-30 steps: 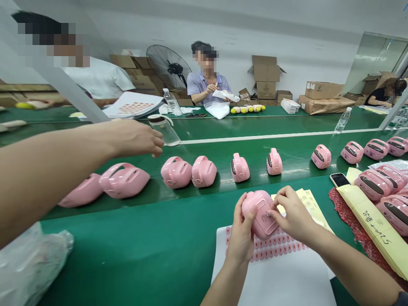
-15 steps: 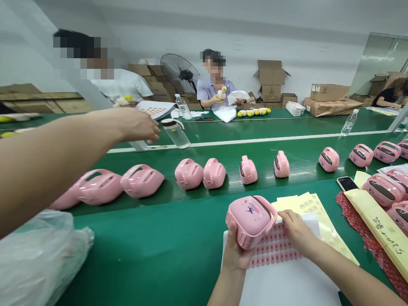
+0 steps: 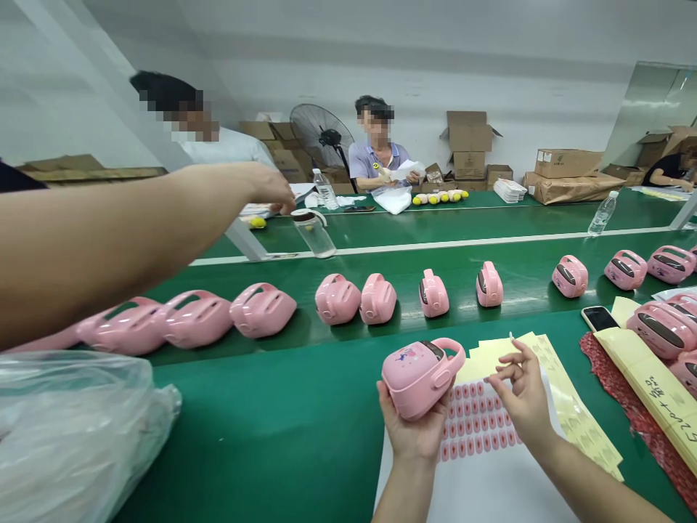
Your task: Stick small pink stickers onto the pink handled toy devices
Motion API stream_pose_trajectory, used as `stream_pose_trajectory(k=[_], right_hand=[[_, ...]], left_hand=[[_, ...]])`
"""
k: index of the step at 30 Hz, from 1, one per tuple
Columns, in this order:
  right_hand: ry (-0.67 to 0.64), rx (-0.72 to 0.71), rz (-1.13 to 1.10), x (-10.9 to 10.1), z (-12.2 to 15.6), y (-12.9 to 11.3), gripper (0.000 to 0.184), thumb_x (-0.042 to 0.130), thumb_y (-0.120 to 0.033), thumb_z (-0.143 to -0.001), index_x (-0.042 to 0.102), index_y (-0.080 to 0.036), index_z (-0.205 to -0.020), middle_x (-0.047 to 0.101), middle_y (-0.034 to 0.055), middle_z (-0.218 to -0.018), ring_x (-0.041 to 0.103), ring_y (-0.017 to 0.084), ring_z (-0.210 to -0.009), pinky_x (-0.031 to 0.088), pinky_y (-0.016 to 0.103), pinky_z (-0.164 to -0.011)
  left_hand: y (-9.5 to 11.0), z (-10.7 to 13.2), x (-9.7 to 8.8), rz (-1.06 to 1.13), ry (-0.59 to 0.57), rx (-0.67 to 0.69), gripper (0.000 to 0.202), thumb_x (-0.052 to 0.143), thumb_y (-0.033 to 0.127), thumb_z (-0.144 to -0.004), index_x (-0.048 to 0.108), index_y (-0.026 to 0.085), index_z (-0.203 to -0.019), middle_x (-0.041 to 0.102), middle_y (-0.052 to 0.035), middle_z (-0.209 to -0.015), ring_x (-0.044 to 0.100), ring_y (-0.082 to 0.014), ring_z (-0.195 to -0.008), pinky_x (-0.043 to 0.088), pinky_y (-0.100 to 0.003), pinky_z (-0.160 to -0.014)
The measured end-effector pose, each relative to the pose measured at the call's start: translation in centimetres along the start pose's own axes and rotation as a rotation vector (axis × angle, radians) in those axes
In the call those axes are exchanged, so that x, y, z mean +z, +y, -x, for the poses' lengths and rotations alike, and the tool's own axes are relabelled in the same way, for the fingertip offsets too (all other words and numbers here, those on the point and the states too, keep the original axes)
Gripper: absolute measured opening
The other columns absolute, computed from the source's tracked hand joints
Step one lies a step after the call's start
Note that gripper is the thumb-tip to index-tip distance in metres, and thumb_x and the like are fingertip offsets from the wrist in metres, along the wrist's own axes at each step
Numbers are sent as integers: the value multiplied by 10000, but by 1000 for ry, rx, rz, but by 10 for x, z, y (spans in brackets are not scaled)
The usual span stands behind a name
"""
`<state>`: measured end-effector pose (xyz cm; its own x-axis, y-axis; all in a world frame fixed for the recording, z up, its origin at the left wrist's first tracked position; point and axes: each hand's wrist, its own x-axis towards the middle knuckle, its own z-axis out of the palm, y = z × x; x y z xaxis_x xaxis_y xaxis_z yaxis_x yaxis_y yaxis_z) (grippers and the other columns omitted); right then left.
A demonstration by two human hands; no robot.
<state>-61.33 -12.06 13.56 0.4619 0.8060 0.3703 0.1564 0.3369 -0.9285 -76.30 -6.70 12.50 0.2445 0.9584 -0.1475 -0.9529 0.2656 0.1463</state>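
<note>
My left hand (image 3: 412, 428) grips a pink handled plastic device (image 3: 417, 378) from below, tilted above the white sheet. Printed pictures decorate its top, beside a dark window, and its loop handle points right. My right hand (image 3: 520, 396) hovers over the right part of the sheet, fingers apart, with a tiny pale piece at the index fingertip, too small to name. Below lies a white sheet (image 3: 479, 479) with rows of small pink oval stickers (image 3: 473, 423). Yellowish backing sheets (image 3: 577, 407) lie under and right of it.
More pink devices (image 3: 264, 311) line the green belt (image 3: 523, 261); others cluster at right beside a phone (image 3: 599, 318) and a yellow envelope (image 3: 647, 378). A plastic bag (image 3: 81, 436) lies left. A co-worker's arm (image 3: 136, 240) reaches across from the left; other people sit opposite.
The device in my left hand has turned, its handle side now facing more toward me. My right hand has lifted off the sticker sheet, its fingers spreading. The co-worker's arm has shifted right.
</note>
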Motion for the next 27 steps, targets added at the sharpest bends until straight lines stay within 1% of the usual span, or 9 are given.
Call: stream_pose_trajectory(k=[2,5,9,11,13,18,23,25,27], right_hand=[[31,131,-196,9,-8,-24,509,639,-268,-768,394,-283,-1214,506,-13,-896,615,113,-667,559,342,-736],[19,208,-358,21,-14,-47,545,707,-254,-686,423,-267,-1151,482,-43,-858,591,76,-606,546,287,-717],[-39,248,-402,28,-13,-53,527,709,-224,-658,426,-250,-1103,466,-54,-842,616,81,-609,541,283,-726],[-60,258,-408,29,-11,-53,524,703,-216,-664,417,-250,-1101,466,-52,-845,627,91,-616,550,290,-712],[-48,256,-424,32,-8,-54,512,702,-214,-666,419,-253,-1090,465,-51,-845,632,97,-614,561,290,-684],[89,173,-430,43,1,-52,435,675,-253,-717,429,-253,-1075,477,-47,-821,642,106,-636,575,290,-688],[134,65,-326,51,6,-46,342,603,-230,-792,410,-243,-1074,512,-43,-767,651,122,-636,569,280,-654],[131,-26,-227,51,7,-43,321,557,-191,-822,406,-241,-1101,521,-31,-774,645,124,-641,565,278,-639],[138,-203,-72,49,6,-40,334,517,-143,-839,413,-237,-1143,529,-11,-787,626,132,-658,559,284,-630]], left_hand=[[-8,6,8,17,57,5,438,552,454,-788,571,201,-1145,699,-129,-1008,655,-319,-950,532,-461,-797],[-23,15,20,41,127,-21,423,517,437,-813,583,174,-1137,707,-147,-971,674,-300,-870,541,-454,-771],[-36,25,33,85,176,-34,476,462,419,-843,538,141,-1222,712,-158,-911,684,-271,-781,558,-411,-722],[-37,28,39,103,219,-31,494,427,417,-863,504,136,-1262,714,-154,-889,686,-253,-735,566,-390,-692],[-37,29,45,107,270,-21,518,390,425,-881,461,124,-1297,712,-156,-875,687,-242,-702,571,-360,-648],[-38,32,55,99,322,-8,533,359,439,-896,427,124,-1321,710,-151,-856,695,-243,-713,572,-320,-605],[-37,32,48,113,306,-28,535,371,442,-889,412,143,-1331,713,-139,-873,696,-236,-709,569,-322,-631],[-36,31,42,108,271,-39,568,408,447,-870,390,137,-1346,711,-150,-908,694,-252,-745,566,-334,-659],[-35,30,36,116,242,-63,617,442,455,-848,365,123,-1362,705,-164,-940,689,-269,-785,560,-353,-696]])
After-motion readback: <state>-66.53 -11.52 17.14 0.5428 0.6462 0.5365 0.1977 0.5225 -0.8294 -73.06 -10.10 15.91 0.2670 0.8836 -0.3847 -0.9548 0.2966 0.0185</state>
